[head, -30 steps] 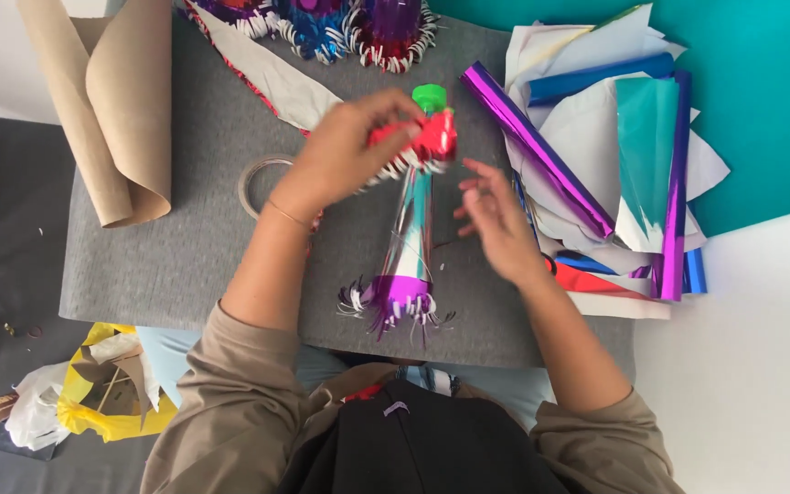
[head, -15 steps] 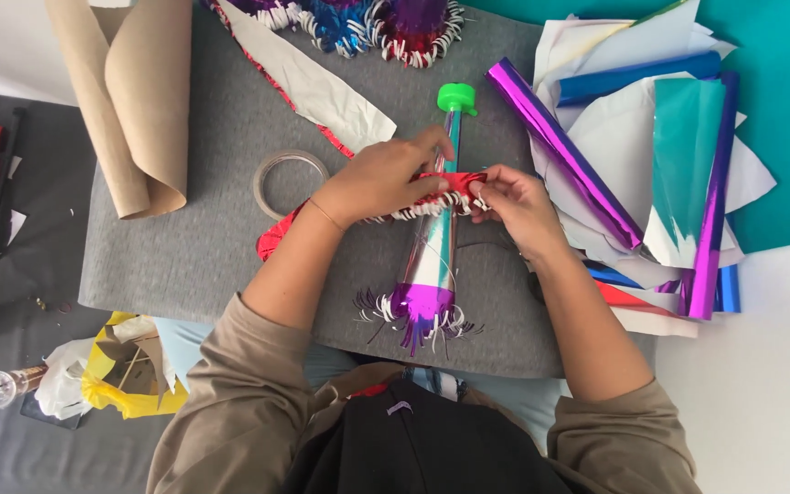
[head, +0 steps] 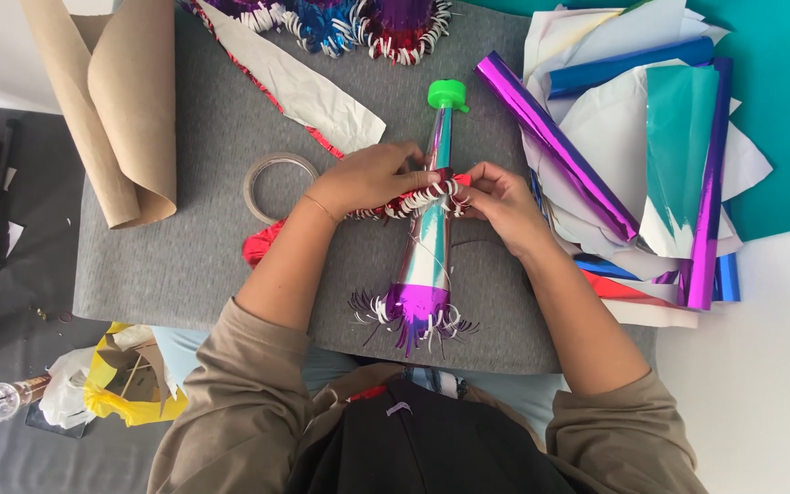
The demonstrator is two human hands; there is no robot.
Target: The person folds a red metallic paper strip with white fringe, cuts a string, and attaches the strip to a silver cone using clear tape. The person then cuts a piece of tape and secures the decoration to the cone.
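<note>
Two hands meet mid-counter: your left hand (head: 372, 178) and right hand (head: 502, 201) pinch a red fringe strip (head: 404, 203) around the silver cone horn (head: 427, 233), tape roll (head: 272, 183) at nine o'clock.

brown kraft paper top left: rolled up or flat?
Partly rolled. The brown paper curls over on itself at its lower end into a loose open tube, while its upper part lies flatter on the grey mat.

Yellow plastic bag (head: 125, 389) with brown cardboard inside — floor, lower left, no labels, signs or screens
</note>
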